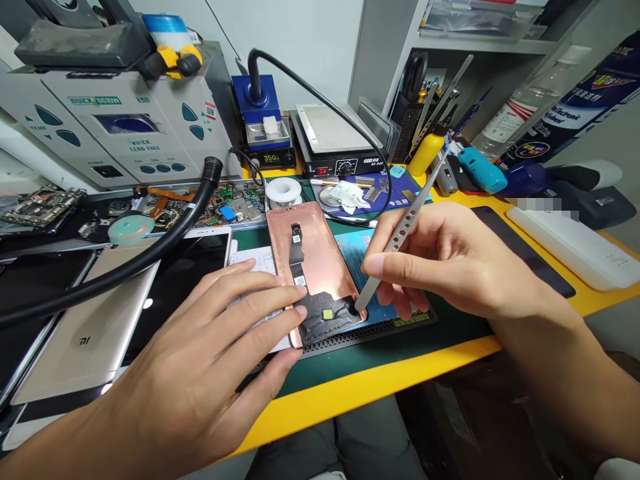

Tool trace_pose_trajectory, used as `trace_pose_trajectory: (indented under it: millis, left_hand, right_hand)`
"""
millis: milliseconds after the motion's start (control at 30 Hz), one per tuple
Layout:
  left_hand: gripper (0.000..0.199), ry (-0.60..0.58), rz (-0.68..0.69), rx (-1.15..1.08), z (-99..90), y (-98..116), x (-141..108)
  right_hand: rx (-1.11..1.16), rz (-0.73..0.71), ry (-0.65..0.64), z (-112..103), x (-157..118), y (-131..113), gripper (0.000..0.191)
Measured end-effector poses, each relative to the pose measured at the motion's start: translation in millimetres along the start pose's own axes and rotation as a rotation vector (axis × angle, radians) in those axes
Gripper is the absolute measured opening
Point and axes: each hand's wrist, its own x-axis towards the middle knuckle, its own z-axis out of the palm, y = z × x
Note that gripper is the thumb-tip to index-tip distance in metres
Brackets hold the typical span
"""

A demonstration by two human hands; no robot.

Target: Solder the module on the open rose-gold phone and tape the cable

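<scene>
Far left first: a gold phone back [83, 317] marked MI, lying in front of the grey QUICK station [125, 127], black hose [193, 210] arching across. Then the left hand [193, 353], palm down, grip unclenched, fingers spread over the left edge of the copper-toned panel [320, 260], thumb by its near corner. Behind, a circuit board [250, 193], blue soldering stand [257, 100] and white spool [284, 191]. Centre stage, that panel, above the green mat [450, 337] near the yellow edge of the surface [280, 420]: dark ribbon cable [297, 250] down its length, black film [325, 327] with a little yellow square over the near end. Now the right hand [445, 267]: grip firmly on silver tweezers [406, 227], pinched by thumb and fingers, slanting down, tip right at the film's right end. Beyond, a yellow bottle [426, 155]; farther right, a clear bottle [520, 113] and dark blue can [570, 103].
</scene>
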Motion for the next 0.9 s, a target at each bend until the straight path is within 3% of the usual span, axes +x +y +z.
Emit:
trace_pose_trajectory:
  millis: [233, 367, 533, 900]
  left_hand:
    - [0.025, 0.004, 0.011, 0.017, 1.4, -1, 2]
    - [0.026, 0.01, 0.006, 0.015, 1.0, -1, -1]
    - [0.025, -0.011, 0.014, 0.023, -0.9, 0, -2]
    - [0.027, 0.0, 0.005, 0.017, -0.8, 1, -2]
  right_hand:
    - [-0.101, 0.0, -0.115, 9, -2, 6, 0.016]
    - [-0.17, -0.057, -0.153, 11, -3, 7, 0.022]
    - [-0.187, -0.14, -0.122, 15, -4, 6, 0.02]
    - [-0.164, -0.082, -0.077, 5, -4, 7, 0.019]
